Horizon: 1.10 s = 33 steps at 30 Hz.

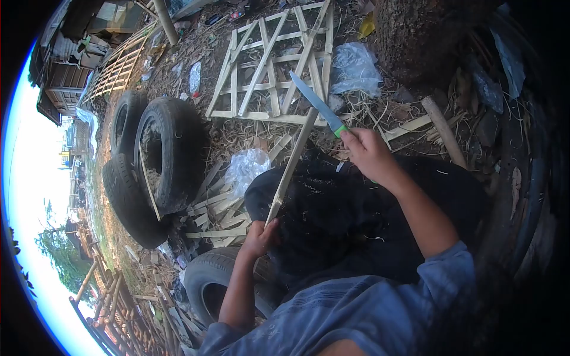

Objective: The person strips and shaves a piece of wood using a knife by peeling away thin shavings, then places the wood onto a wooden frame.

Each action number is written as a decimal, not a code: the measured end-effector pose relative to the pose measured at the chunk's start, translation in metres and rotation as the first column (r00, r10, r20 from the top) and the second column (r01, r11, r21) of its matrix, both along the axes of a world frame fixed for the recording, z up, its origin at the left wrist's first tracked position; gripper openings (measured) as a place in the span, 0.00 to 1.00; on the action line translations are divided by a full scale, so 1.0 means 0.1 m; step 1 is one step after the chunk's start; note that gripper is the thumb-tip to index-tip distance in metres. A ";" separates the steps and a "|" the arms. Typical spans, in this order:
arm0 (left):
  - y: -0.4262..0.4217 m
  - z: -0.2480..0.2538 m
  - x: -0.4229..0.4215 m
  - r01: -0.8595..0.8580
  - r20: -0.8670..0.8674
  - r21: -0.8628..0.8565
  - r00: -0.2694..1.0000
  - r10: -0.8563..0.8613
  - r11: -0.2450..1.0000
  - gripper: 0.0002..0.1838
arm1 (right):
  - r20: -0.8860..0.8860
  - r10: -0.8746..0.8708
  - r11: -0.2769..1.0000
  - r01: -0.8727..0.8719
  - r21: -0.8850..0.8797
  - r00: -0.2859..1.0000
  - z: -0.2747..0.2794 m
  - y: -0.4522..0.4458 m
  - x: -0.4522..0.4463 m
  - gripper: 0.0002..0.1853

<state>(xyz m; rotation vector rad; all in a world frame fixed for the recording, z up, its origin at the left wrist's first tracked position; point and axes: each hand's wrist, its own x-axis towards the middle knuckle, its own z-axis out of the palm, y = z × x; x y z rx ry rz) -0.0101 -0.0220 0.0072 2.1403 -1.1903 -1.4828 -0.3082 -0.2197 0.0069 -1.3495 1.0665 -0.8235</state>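
Observation:
My left hand [259, 238] is closed round the lower end of a pale bamboo strip [289, 170], which slants up and away over my dark-clothed legs. In my right hand [367, 151] is a knife [317, 102] with a green handle, its long blade pointing up and to the left. The blade lies just above the far end of the strip in the view; whether the two touch I cannot tell. Beyond the blade, a lattice of flat bamboo slats [267, 65] rests on the ground.
Several old tyres [169, 151] lie to the left, with another tyre [205, 285] beside my left arm. Split bamboo pieces [222, 216] and a clear plastic bag [246, 169] are nearby. A tree trunk [433, 41] stands at upper right, near a round stick [444, 132].

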 end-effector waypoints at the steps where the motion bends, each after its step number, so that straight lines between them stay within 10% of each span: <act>1: 0.01 -0.02 0.01 -0.009 0.000 -0.003 1.000 0.009 1.000 0.29 | 0.011 -0.012 1.000 0.012 0.011 1.000 0.02 -0.01 -0.01 0.20; 5: -0.01 -0.02 -0.01 -0.027 -0.009 0.003 1.000 0.027 1.000 0.30 | -0.032 -0.055 0.998 0.054 -0.034 0.998 -0.02 0.00 -0.01 0.20; 9: 0.04 -0.01 0.01 -0.021 0.026 0.006 0.999 0.021 1.000 0.30 | 0.007 -0.470 0.860 0.459 -0.222 0.883 0.07 -0.41 -0.42 0.17; 13: -0.07 0.01 0.00 -0.001 -0.007 0.040 1.000 0.001 0.999 0.32 | 0.093 -0.351 0.933 0.341 0.112 0.932 0.34 -0.28 -0.40 0.20; 16: -0.06 0.03 -0.04 0.027 0.009 0.093 1.000 -0.028 0.995 0.31 | -0.137 -0.061 0.984 0.037 -0.173 0.989 -0.29 0.28 0.22 0.15; 19: -0.01 -0.01 0.00 -0.078 0.006 0.031 0.997 0.078 0.996 0.28 | -0.091 0.037 0.995 -0.045 -0.085 0.995 0.02 0.15 0.20 0.16; 33: 0.00 -0.04 -0.01 -0.048 -0.026 0.018 0.998 0.049 0.999 0.28 | -0.090 0.021 0.997 -0.027 -0.073 0.996 -0.06 0.16 0.11 0.17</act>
